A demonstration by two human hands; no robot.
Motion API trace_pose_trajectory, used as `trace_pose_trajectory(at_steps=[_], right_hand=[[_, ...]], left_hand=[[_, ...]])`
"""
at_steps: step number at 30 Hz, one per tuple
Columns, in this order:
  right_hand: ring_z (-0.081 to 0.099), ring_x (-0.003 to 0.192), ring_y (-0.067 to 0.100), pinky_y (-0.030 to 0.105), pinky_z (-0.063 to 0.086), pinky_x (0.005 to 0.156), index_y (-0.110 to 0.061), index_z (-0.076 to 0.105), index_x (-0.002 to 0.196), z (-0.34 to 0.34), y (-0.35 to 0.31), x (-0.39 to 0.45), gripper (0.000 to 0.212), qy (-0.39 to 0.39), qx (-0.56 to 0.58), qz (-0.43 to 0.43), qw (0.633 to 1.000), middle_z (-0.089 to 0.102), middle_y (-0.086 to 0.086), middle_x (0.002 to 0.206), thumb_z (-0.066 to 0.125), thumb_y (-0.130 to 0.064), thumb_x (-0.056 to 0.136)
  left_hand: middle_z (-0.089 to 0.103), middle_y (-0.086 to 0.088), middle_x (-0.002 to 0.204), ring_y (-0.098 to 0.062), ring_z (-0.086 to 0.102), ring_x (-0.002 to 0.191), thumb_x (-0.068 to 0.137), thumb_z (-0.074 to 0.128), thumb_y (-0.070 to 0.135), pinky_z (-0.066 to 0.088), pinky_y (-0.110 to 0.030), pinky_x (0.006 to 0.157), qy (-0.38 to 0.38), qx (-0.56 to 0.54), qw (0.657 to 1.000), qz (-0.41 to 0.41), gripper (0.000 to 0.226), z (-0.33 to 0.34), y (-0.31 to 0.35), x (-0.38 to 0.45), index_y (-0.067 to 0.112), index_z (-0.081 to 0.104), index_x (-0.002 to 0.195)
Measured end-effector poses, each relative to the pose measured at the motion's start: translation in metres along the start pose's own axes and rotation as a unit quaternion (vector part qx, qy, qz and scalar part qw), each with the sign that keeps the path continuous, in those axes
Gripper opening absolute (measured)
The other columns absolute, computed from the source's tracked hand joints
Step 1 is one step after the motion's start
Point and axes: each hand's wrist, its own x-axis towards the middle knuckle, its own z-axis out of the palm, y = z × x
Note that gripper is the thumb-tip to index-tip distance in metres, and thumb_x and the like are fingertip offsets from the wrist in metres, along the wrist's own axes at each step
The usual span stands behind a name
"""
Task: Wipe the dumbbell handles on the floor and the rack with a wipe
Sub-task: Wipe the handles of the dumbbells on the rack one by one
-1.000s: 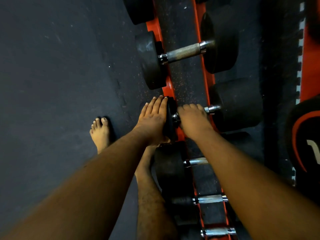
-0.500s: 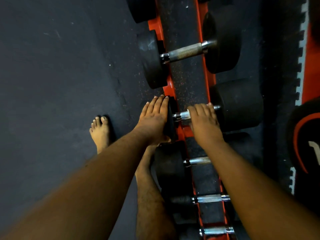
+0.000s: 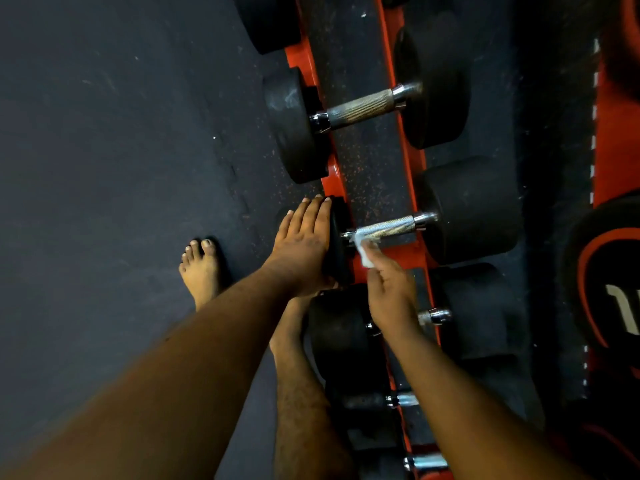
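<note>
A row of black dumbbells lies across an orange rack (image 3: 408,252) on the floor. My left hand (image 3: 303,244) rests flat with straight fingers on the left head of the middle dumbbell. That dumbbell's knurled silver handle (image 3: 389,226) is bare and fully visible. My right hand (image 3: 389,292) pinches a small white wipe (image 3: 364,251) just below the handle's left end, at or very near the metal. The nearer dumbbell's handle (image 3: 434,315) is partly hidden behind my right wrist.
A bigger dumbbell with a silver handle (image 3: 360,107) lies further along the rack. Two smaller handles (image 3: 426,462) sit near the bottom. My bare foot (image 3: 201,268) stands on the dark rubber floor (image 3: 104,168) to the left. A black and orange weight (image 3: 609,282) sits at the right.
My right hand has come off the middle handle, where it was wrapped round it, and pulled back towards me; the wipe now shows in its fingertips. The left hand has stayed on the head.
</note>
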Motion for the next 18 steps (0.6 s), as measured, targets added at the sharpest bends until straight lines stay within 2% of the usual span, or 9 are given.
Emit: trace_pose_trajectory(at_steps=[1, 2, 4, 6, 8, 10, 12, 15, 18], right_hand=[[0.058, 0.125, 0.009, 0.019, 0.043, 0.106, -0.017, 0.066, 0.131, 0.005, -0.005, -0.001, 0.038, 0.070, 0.115, 0.121, 0.984, 0.065, -0.007, 0.129, 0.049, -0.002, 0.100], [0.064, 0.117, 0.014, 0.024, 0.051, 0.099, -0.018, 0.067, 0.127, 0.012, -0.012, 0.002, 0.035, 0.133, 0.231, 0.233, 0.935, 0.070, -0.004, 0.119, 0.050, -0.002, 0.101], [0.067, 0.100, 0.024, 0.032, 0.056, 0.083, -0.013, 0.066, 0.118, 0.025, -0.026, 0.017, 0.028, 0.204, 0.412, 0.383, 0.801, 0.070, 0.004, 0.102, 0.048, 0.000, 0.101], [0.065, 0.096, 0.026, 0.038, 0.055, 0.088, -0.010, 0.063, 0.107, 0.029, -0.040, 0.037, 0.022, 0.203, 0.514, 0.433, 0.712, 0.065, 0.012, 0.099, 0.045, 0.002, 0.102], [0.062, 0.116, 0.033, 0.043, 0.047, 0.106, -0.008, 0.061, 0.102, 0.018, -0.047, 0.055, 0.021, 0.217, 0.575, 0.437, 0.656, 0.066, 0.018, 0.108, 0.042, 0.000, 0.103], [0.056, 0.128, 0.032, 0.043, 0.042, 0.112, -0.003, 0.061, 0.101, -0.001, -0.046, 0.068, 0.021, 0.272, 0.621, 0.414, 0.607, 0.065, 0.018, 0.121, 0.041, -0.006, 0.104], [0.060, 0.123, 0.028, 0.041, 0.043, 0.112, -0.004, 0.062, 0.097, -0.013, -0.047, 0.071, 0.019, 0.292, 0.617, 0.399, 0.612, 0.068, 0.014, 0.117, 0.045, -0.009, 0.104], [0.066, 0.107, 0.024, 0.039, 0.047, 0.107, -0.010, 0.064, 0.102, -0.002, -0.055, 0.063, 0.010, 0.207, 0.596, 0.403, 0.663, 0.069, 0.015, 0.120, 0.056, -0.006, 0.097], [0.066, 0.106, 0.025, 0.041, 0.049, 0.105, -0.010, 0.065, 0.099, -0.009, -0.061, 0.073, 0.005, 0.207, 0.601, 0.402, 0.659, 0.069, 0.010, 0.106, 0.063, -0.010, 0.095]], left_hand=[[-0.009, -0.009, 0.170, -0.027, -0.012, 0.156, 0.062, 0.090, 0.053, -0.007, -0.043, 0.125, -0.001, 0.001, 1.000, -0.001, 0.148, 0.000, 0.000, 0.000, 0.010, -0.013, 0.160], [-0.009, -0.009, 0.170, -0.027, -0.012, 0.156, 0.062, 0.090, 0.052, -0.007, -0.044, 0.125, -0.001, 0.001, 1.000, -0.002, 0.148, 0.000, -0.001, 0.000, 0.010, -0.013, 0.160], [-0.010, -0.009, 0.170, -0.027, -0.013, 0.156, 0.062, 0.091, 0.051, -0.006, -0.044, 0.126, -0.003, 0.006, 1.000, -0.003, 0.149, 0.001, 0.000, 0.001, 0.011, -0.014, 0.160], [-0.011, -0.008, 0.170, -0.026, -0.013, 0.156, 0.061, 0.091, 0.051, -0.006, -0.043, 0.126, -0.004, 0.006, 1.000, -0.004, 0.150, 0.001, 0.000, 0.001, 0.011, -0.014, 0.160], [-0.011, -0.008, 0.170, -0.026, -0.014, 0.156, 0.061, 0.090, 0.052, -0.007, -0.044, 0.126, -0.005, 0.005, 1.000, -0.004, 0.150, 0.002, 0.000, 0.002, 0.011, -0.015, 0.160], [-0.012, -0.009, 0.170, -0.027, -0.014, 0.156, 0.062, 0.090, 0.053, -0.006, -0.045, 0.127, -0.008, 0.006, 1.000, -0.003, 0.150, 0.001, -0.001, 0.001, 0.011, -0.015, 0.160], [-0.013, -0.009, 0.170, -0.027, -0.015, 0.156, 0.063, 0.090, 0.052, -0.006, -0.046, 0.127, -0.011, 0.006, 1.000, -0.001, 0.150, 0.002, -0.001, 0.001, 0.011, -0.016, 0.159], [-0.014, -0.008, 0.169, -0.026, -0.016, 0.156, 0.064, 0.089, 0.053, -0.006, -0.046, 0.127, -0.014, 0.004, 1.000, 0.000, 0.148, 0.000, 0.000, 0.002, 0.012, -0.017, 0.159], [-0.014, -0.008, 0.170, -0.026, -0.016, 0.156, 0.064, 0.089, 0.053, -0.005, -0.047, 0.127, -0.012, 0.004, 1.000, -0.002, 0.149, 0.002, -0.002, 0.001, 0.012, -0.017, 0.159]])
